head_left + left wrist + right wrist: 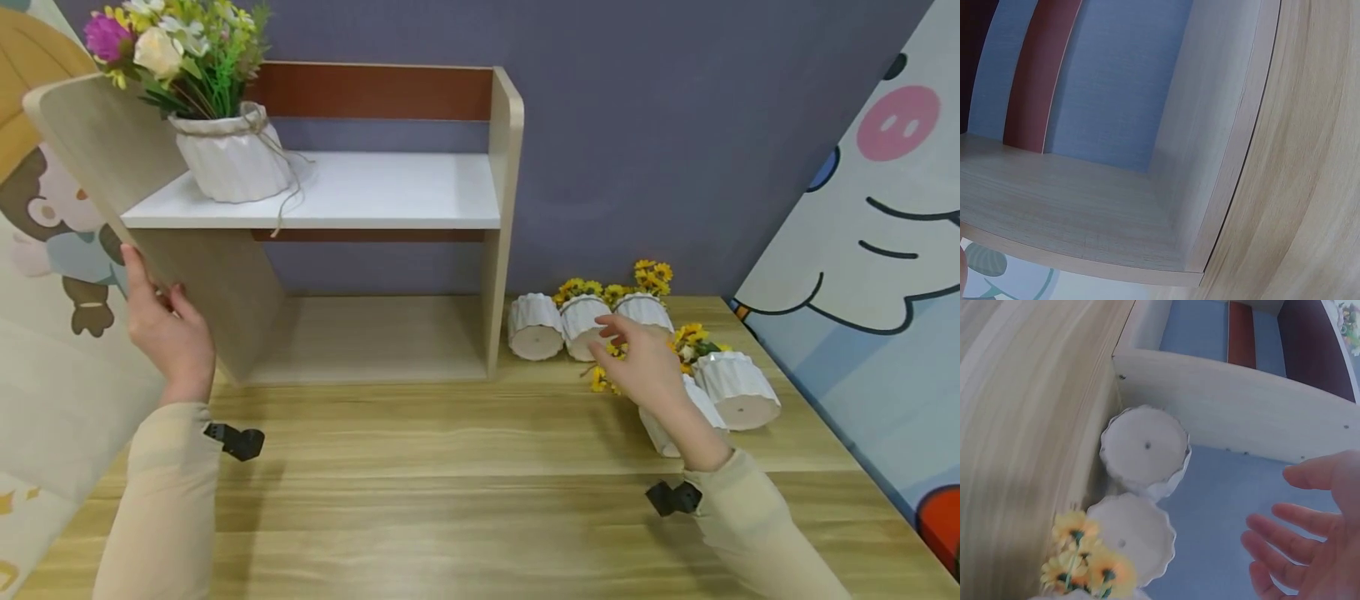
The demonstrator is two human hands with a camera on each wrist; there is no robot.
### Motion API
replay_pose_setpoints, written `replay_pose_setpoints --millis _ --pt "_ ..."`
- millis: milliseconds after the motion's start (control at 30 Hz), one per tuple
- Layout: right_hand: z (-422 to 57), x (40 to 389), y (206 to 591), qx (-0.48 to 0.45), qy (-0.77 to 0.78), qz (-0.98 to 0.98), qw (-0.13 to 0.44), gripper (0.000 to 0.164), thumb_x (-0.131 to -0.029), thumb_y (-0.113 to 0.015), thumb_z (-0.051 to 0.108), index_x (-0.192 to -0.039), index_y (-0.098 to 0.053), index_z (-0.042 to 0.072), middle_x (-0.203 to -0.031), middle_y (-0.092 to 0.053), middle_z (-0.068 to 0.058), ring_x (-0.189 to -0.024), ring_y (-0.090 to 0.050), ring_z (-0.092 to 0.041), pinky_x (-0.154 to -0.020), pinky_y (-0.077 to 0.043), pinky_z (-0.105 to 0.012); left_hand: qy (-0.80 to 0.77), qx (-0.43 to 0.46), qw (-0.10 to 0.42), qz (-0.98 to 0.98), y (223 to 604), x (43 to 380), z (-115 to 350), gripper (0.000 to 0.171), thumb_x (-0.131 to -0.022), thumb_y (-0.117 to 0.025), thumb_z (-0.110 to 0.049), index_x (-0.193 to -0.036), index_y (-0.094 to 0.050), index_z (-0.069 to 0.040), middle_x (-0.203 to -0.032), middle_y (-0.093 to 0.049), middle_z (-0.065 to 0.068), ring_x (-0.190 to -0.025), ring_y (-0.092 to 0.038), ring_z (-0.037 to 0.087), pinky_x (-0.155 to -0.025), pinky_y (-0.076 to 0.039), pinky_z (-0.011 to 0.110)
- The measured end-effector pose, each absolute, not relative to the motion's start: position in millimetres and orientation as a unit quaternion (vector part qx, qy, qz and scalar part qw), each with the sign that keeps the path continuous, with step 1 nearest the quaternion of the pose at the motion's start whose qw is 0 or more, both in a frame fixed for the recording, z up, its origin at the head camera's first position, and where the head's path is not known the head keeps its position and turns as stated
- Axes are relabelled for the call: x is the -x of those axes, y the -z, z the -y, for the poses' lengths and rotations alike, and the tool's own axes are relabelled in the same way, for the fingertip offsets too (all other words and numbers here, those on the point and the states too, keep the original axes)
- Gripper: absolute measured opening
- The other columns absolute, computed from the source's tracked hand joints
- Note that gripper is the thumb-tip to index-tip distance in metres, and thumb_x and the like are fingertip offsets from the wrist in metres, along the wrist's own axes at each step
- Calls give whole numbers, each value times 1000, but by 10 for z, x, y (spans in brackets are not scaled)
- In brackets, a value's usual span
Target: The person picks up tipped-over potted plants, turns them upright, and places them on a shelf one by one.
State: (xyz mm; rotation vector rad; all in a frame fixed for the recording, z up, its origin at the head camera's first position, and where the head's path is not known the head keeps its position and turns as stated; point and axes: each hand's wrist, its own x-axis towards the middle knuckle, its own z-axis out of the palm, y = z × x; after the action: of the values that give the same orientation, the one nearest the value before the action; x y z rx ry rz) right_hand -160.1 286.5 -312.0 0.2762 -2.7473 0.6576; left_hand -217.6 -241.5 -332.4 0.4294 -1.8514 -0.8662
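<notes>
My left hand (171, 337) is at the front edge of the left side panel (217, 283) of a small wooden shelf unit, index finger extended along it. On its white upper board (397, 187) stands a white pot (232, 162) tied with twine, full of mixed artificial flowers (183, 54). Over on the right, my right hand (641, 367) hovers above tipped-over white pots with yellow flowers, fingers spread and holding nothing. One tipped pot (1146, 447) lies beside the unit's right panel, its base facing out, with another pot (1135, 534) next to it. My right forearm partly hides a nearer pot (660, 432).
Another tipped pot (738, 390) lies farthest right on the wooden table (450, 500). Behind stands a grey-blue wall (637, 142), with cartoon-printed panels on the left and right. Wood encloses the unit's lower compartment (382, 333).
</notes>
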Motion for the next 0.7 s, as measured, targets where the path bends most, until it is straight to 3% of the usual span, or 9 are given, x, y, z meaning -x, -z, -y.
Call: replay_pose_setpoints --millis 200,433,600,700 --pt "-2998 1548 3148 -76 -218 961 155 43 -89 -55 30 -125 -53 8 -106 -62 -17 -90 -60 -34 -66 -47 -46 357 -180 505 765 3338 2173 2410 49 -96 -38 -27 -143 -25 -35 -131 -48 -5 -106 -53 18 -87 -41 20" --pt "-3124 1495 3186 -48 -205 964 164 41 -87 -57 25 -122 -53 4 -103 -62 -21 -72 -61 -30 -53 -45 -39 358 -184 511 760 3348 2186 2408 49 -96 -39 -27 -143 -26 -32 -127 -52 1 -99 -55 20 -82 -40 15" --pt "-3197 1468 3219 -36 -180 969 164 44 -85 -60 26 -123 -52 4 -104 -62 -21 -71 -60 -31 -46 -42 -35 360 -183 521 752 3337 2187 2404 48 -96 -40 -25 -142 -28 -30 -124 -54 2 -97 -54 20 -80 -38 12" --pt "-3237 1445 3225 -20 -154 977 149 50 -84 -61 27 -125 -49 2 -111 -59 -25 -75 -59 -36 -47 -42 -38 361 -182 521 752 3333 2183 2396 48 -95 -40 -25 -142 -29 -31 -124 -54 3 -96 -54 20 -79 -37 12"
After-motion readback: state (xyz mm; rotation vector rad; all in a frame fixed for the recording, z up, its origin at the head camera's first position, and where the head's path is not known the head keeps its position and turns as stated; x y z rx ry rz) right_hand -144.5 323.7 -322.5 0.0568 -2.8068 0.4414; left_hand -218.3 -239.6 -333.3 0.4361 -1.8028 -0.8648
